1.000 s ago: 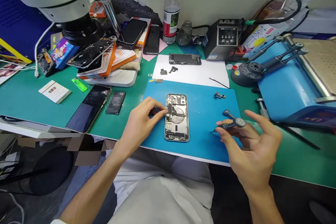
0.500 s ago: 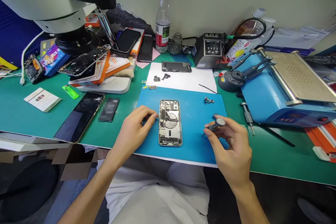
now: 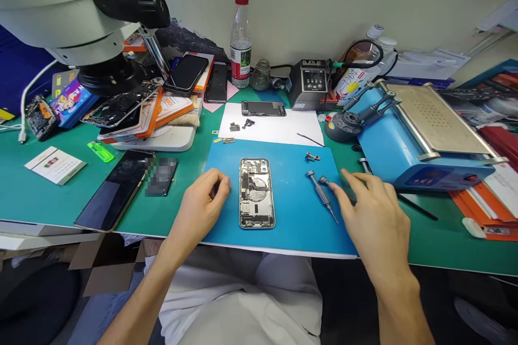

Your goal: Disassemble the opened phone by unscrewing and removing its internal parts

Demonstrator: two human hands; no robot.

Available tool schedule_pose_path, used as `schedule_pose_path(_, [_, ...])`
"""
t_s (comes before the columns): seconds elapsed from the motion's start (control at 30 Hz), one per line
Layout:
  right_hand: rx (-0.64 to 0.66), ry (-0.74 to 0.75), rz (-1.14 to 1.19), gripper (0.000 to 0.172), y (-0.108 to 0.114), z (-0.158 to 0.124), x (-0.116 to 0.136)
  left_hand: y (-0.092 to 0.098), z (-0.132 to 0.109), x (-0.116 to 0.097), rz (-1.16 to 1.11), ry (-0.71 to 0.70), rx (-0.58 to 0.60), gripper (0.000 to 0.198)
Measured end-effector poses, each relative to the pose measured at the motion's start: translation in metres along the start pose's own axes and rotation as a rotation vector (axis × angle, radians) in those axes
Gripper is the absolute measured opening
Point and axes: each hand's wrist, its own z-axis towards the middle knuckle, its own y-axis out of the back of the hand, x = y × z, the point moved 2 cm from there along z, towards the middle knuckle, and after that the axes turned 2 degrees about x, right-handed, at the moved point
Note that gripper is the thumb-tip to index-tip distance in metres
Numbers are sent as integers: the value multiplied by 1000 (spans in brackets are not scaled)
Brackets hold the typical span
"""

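An opened phone (image 3: 257,202) lies on the blue mat (image 3: 297,232), its inner parts and a round coil showing. My left hand (image 3: 206,199) rests just left of it, apart from it, fingers curled in with nothing visible in them. To the right, a grey screwdriver (image 3: 321,197) lies slantwise on the mat. Beside it, the capped end of a second screwdriver (image 3: 323,179) shows at my right thumb; my hand hides the remainder. My right hand (image 3: 372,215) is spread open over the mat's right edge, its fingers near a third screwdriver (image 3: 365,165).
A small metal part (image 3: 312,157) sits at the mat's upper right. Behind, white paper (image 3: 279,129) carries a phone screen (image 3: 264,109) and small parts. A blue heating plate machine (image 3: 421,161) stands right; a microscope (image 3: 109,64) overhangs the left. A bottle (image 3: 241,43) stands at the back.
The screwdriver that was in my right hand now lies on the mat, and that hand has opened and moved right. My left hand has drawn back from the phone's edge.
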Motion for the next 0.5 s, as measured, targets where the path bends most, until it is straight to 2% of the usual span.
schedule_pose_path(0.1, [45, 17, 45, 40, 2, 6, -12, 0, 0, -1, 0, -2, -1, 31])
schedule_pose_path(0.2, [2, -19, 131, 35, 7, 7, -13, 0, 0, -1, 0, -6, -2, 31])
schedule_pose_path(0.33, [-82, -96, 271, 32, 16, 0, 3, 0, 0, -1, 9, -4, -9, 32])
schedule_pose_path(0.5, [-71, -104, 465, 24, 18, -7, 24, 1, 1, -3, 32, 6, -32, 28])
